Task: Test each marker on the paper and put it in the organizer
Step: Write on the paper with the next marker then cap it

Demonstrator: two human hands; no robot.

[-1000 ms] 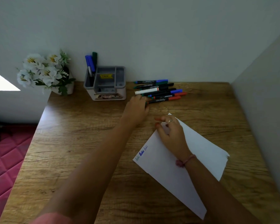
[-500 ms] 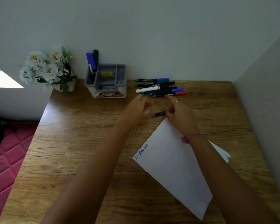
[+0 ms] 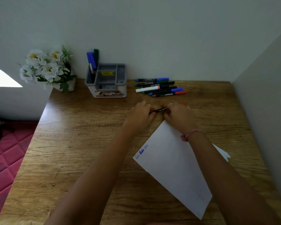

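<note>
A black-barrelled marker (image 3: 159, 110) lies level between my two hands just above the desk. My left hand (image 3: 140, 114) grips its left end and my right hand (image 3: 177, 115) grips its right end; the cap is hidden in the fingers. The white paper (image 3: 170, 164) lies slanted under my right wrist, with three scribbles in blue and green near its left corner. Several more markers (image 3: 159, 87) lie in a row by the back wall. The grey organizer (image 3: 108, 82) stands left of them and holds a blue and a green marker (image 3: 92, 62) in its left compartment.
A white pot of white flowers (image 3: 47, 69) stands at the back left corner of the wooden desk (image 3: 81, 143). Walls close the back and the right side. Left of the desk, lower down, lies a red quilted surface (image 3: 5, 159).
My left hand took a marker from the row and brought it toward me. My right hand left the paper and closed on the marker's other end.
</note>
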